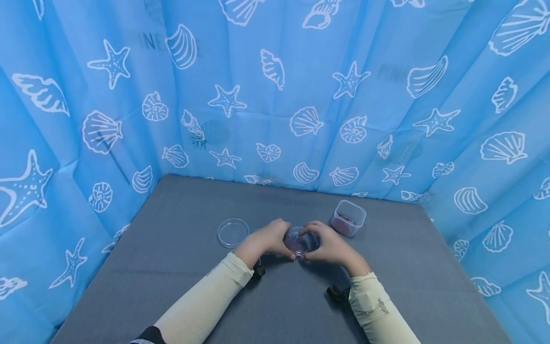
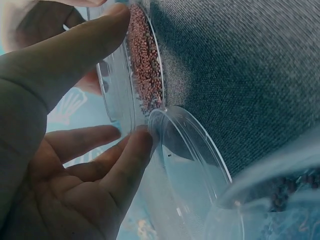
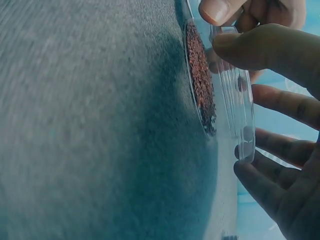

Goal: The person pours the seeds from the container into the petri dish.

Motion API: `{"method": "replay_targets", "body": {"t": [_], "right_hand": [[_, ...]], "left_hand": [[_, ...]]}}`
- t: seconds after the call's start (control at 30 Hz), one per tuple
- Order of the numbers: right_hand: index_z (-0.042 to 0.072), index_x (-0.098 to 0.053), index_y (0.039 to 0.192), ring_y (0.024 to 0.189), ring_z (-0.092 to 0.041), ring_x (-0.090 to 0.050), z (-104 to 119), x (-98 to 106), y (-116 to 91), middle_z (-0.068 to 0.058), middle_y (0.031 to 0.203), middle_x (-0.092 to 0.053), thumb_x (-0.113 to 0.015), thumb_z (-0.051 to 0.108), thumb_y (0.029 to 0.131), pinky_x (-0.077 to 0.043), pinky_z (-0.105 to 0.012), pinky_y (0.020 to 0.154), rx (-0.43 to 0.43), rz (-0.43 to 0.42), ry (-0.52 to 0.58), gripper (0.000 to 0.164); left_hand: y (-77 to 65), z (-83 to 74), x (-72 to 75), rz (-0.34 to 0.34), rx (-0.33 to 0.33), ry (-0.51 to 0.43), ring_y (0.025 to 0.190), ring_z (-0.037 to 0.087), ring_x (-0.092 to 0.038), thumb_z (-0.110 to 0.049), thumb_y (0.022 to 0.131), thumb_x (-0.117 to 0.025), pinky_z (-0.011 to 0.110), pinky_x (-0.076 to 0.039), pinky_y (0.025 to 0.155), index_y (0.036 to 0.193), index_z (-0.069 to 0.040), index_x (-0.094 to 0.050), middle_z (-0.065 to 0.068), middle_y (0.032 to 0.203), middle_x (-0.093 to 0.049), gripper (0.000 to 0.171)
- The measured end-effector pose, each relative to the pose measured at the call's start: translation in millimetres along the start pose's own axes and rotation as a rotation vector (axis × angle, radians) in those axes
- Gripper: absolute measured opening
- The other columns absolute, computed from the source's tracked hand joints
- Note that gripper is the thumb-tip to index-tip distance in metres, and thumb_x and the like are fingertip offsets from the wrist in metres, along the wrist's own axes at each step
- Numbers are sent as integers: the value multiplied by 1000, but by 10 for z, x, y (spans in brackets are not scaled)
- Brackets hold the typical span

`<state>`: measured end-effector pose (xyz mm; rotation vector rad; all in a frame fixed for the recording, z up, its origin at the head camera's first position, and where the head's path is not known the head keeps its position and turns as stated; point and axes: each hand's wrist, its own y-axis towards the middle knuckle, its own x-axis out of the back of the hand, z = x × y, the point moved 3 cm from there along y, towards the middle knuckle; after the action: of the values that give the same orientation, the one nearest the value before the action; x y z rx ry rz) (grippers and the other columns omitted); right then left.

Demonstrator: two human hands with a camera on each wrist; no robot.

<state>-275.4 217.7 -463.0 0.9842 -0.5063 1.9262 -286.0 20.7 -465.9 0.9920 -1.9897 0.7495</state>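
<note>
A clear round petri dish [image 1: 296,241] of small reddish-brown beads [image 2: 145,62] stands on the cloth between both hands. My left hand [image 1: 271,237] holds its side, thumb at the near rim and fingers round the far side in the left wrist view. Over the dish, my right hand [image 1: 328,244] pinches a clear lid [image 3: 239,100] by its edge, thumb on one side and fingers on the other. In the right wrist view this lid stands tilted against the bead dish, partly overlapping it. How far the lid covers the dish is hard to tell.
An empty-looking clear dish [image 1: 233,232] lies left of my left hand. A square plastic tub [image 1: 348,219] with reddish contents stands behind my right hand. The left wrist view shows a clear round rim [image 2: 187,150] and a container with dark beads [image 2: 285,195].
</note>
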Motion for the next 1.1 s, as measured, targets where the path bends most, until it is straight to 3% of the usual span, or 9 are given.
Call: {"method": "replay_targets", "body": {"t": [0.2,0.5,0.77,1.1], "right_hand": [[8,-72,127,139,-44,-54,33,-51,58,-24,152,-54,-94,18,75,-47,-62,113,24,43,33,57],[10,-71,129,141,-44,-52,16,-96,87,-22,154,-52,-94,19,77,-47,-62,114,29,79,28,58],[9,-70,131,141,-43,-52,13,-101,83,-21,151,-53,-93,21,77,-45,-63,114,45,87,39,60],[12,-71,130,145,-47,-46,12,-51,6,-22,159,-46,-95,26,79,-46,-67,113,14,38,58,59]], "left_hand": [[3,11,-2,6,15,-2,144,32,-52,-40,80,-95,47,-47,118,160,-3,-44,18,157,-52,102],[-5,-2,1,6,3,11,142,31,-53,-37,78,-97,47,-51,113,162,-4,-42,18,157,-51,105],[-109,-89,25,3,-14,-72,144,36,-50,-36,80,-95,52,-51,113,164,-6,-39,21,160,-42,106],[-244,-41,117,-12,-47,-82,143,34,-51,-43,86,-90,52,-53,110,165,-11,-38,18,156,-44,100]]}}
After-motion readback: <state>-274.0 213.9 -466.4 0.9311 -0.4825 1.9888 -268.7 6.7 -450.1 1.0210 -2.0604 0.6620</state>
